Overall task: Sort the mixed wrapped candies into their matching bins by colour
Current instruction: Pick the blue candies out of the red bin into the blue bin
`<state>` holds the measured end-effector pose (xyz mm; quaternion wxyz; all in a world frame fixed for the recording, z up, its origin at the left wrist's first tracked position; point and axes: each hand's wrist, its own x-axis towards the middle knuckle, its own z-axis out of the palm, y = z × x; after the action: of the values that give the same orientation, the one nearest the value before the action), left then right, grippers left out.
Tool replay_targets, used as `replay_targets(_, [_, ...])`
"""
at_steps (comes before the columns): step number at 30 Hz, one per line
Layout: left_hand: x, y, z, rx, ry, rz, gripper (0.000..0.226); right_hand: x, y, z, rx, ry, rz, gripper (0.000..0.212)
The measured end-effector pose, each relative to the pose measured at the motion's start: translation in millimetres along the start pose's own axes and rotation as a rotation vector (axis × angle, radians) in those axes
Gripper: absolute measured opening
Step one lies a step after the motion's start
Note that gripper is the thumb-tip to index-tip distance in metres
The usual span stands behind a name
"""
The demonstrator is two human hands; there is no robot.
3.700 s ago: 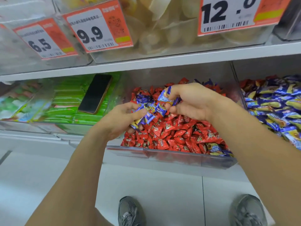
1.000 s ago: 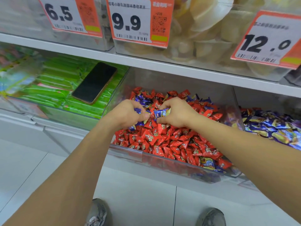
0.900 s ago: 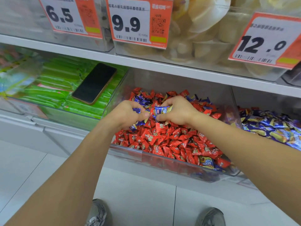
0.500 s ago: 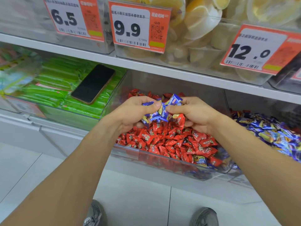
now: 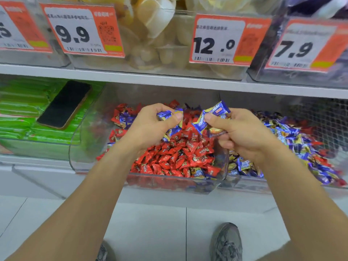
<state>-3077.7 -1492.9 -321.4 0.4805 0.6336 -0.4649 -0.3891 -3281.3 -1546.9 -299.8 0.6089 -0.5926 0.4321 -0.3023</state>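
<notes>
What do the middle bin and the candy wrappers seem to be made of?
Bin: likely clear hard plastic; the red candies show through its glossy front wall. Blue wrappers: probably shiny printed plastic film, creased, with twisted ends.

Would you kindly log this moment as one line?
left hand: holding blue candies | right hand: holding blue candies | over: red-candy bin | phone: on green packs
</notes>
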Motion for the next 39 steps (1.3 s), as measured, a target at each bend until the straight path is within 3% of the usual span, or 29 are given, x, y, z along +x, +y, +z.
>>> replay_targets(6, [-9.6, 40.8, 73.7, 0.116, -0.171, 0.193, 0.022, -30.8, -1.8, -82.2, -0.226, 0.218, -0.071, 0.017])
replay_targets(10, [0.5, 55.1, 126.3, 0.269, -0.238, 0.302, 0.017, -37.1, 5.9, -122.1, -0.341, 0.207, 0.031, 0.019])
replay_targets(13, [11.5, 58.6, 153.3, 0.424, -0.294, 0.292, 0.017, -46.4, 8.5, -145.4, -0.367, 0.137, 0.024, 0.037])
replay_targets(16, [17.4, 57.7, 163.9, 0.545, -0.310, 0.246, 0.030, -54.9, 13.4, -164.4, -0.380, 0.119, -0.016, 0.056])
replay_targets(19, [19.0, 55.5, 168.1, 0.600, -0.274, 0.265, 0.044, -55.4, 18.2, -173.5, -0.275, 0.191, -0.049, 0.058])
replay_targets(23, [17.6, 49.7, 176.0, 0.453, -0.315, 0.266, 0.065, -52.1, 27.4, -187.7, -0.339, 0.362, -0.065, 0.071])
replay_targets(28, [20.5, 46.0, 174.0, 0.327, -0.375, 0.317, 0.076, -53.9, 29.2, -192.6, -0.340, 0.306, -0.238, 0.071])
replay_targets(31, [17.8, 51.5, 163.3, 0.540, -0.336, 0.464, 0.064, -55.0, 26.2, -186.0, -0.401, 0.345, -0.302, 0.058])
replay_targets(34, [4.7, 53.5, 142.7, 0.604, -0.178, 0.579, 0.032, -49.8, 24.6, -168.3, -0.546, 0.450, -0.360, 0.037])
replay_targets(37, [-12.6, 36.0, 105.5, 0.565, 0.022, 0.518, 0.020, -44.2, 25.9, -134.9, -0.677, 0.466, -0.445, 0.029])
replay_targets(39, [-13.6, 13.3, 71.9, 0.663, 0.088, 0.418, 0.017, -40.5, 25.7, -104.0, -0.729, 0.416, -0.542, 0.029])
